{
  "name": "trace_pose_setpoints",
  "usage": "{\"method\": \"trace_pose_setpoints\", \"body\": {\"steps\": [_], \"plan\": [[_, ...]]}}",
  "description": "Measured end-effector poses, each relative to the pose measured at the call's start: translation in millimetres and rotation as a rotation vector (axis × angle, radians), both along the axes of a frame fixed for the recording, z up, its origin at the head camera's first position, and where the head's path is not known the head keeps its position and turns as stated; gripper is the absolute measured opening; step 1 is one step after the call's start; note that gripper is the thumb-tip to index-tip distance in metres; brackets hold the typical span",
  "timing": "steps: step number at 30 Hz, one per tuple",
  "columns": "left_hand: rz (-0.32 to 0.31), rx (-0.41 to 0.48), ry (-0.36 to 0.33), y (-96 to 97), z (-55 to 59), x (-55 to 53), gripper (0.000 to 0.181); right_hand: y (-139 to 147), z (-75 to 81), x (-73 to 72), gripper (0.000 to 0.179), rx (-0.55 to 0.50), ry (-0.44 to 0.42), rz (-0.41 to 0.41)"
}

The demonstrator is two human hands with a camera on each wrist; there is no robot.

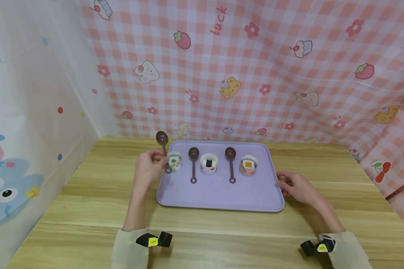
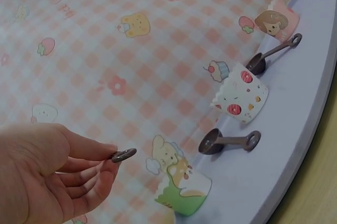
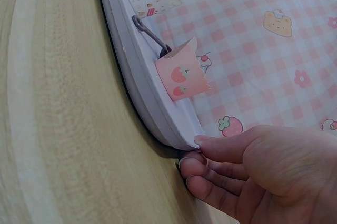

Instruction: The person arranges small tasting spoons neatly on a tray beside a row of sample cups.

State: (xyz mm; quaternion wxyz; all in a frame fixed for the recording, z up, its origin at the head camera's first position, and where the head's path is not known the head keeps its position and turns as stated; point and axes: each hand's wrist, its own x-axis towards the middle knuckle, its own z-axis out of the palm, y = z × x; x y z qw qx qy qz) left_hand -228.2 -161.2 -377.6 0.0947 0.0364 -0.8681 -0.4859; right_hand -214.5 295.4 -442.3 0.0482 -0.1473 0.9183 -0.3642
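Between thumb and fingers my left hand (image 1: 149, 166) pinches a brown measuring spoon (image 1: 162, 138) by its handle, bowl pointing away, over the tray's left side. In the left wrist view only the ring end of that handle (image 2: 124, 155) shows past the fingertips. My right hand (image 1: 297, 186) grips the right rim of the lilac tray (image 1: 219, 198), thumb on top and fingers beneath the edge. On the tray stand a green paper cup (image 1: 174, 161), a white one (image 1: 209, 163) and a pink one (image 1: 248, 165), each holding a small block-like item.
Two more brown spoons lie on the tray: one (image 1: 193, 164) between the green and white cups, another (image 1: 231, 164) between the white and pink cups. The tray rests on a wooden table (image 1: 97, 209). A checked curtain (image 1: 205, 74) hangs behind the table.
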Motion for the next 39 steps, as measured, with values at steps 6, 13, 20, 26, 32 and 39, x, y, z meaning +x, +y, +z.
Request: {"method": "trace_pose_setpoints", "body": {"steps": [6, 13, 20, 26, 32, 39], "plan": [[-0.007, -0.009, -0.004, 4.9, 3.3, 0.1, 0.023, 1, -0.3, -0.2, 0.038, -0.002, 0.001, 0.004], [-0.008, -0.006, -0.004, 9.7, 6.0, 0.8, 0.024, 0, -0.1, -0.2, 0.037, -0.002, 0.009, -0.002], [-0.023, -0.001, 0.013, 17.6, 9.5, 2.0, 0.028, 0, -0.1, -0.4, 0.037, 0.002, 0.005, -0.003], [-0.031, 0.03, 0.014, 24.9, 11.2, 1.5, 0.027, 0, -0.4, -0.6, 0.036, -0.002, 0.002, -0.003], [-0.058, 0.058, 0.017, 30.9, 11.4, -0.1, 0.025, -1, 0.4, -0.1, 0.037, -0.004, 0.0, -0.006], [-0.076, 0.073, 0.038, 39.7, 11.0, -2.2, 0.023, -1, 0.7, 0.0, 0.037, -0.009, -0.016, -0.008]]}}
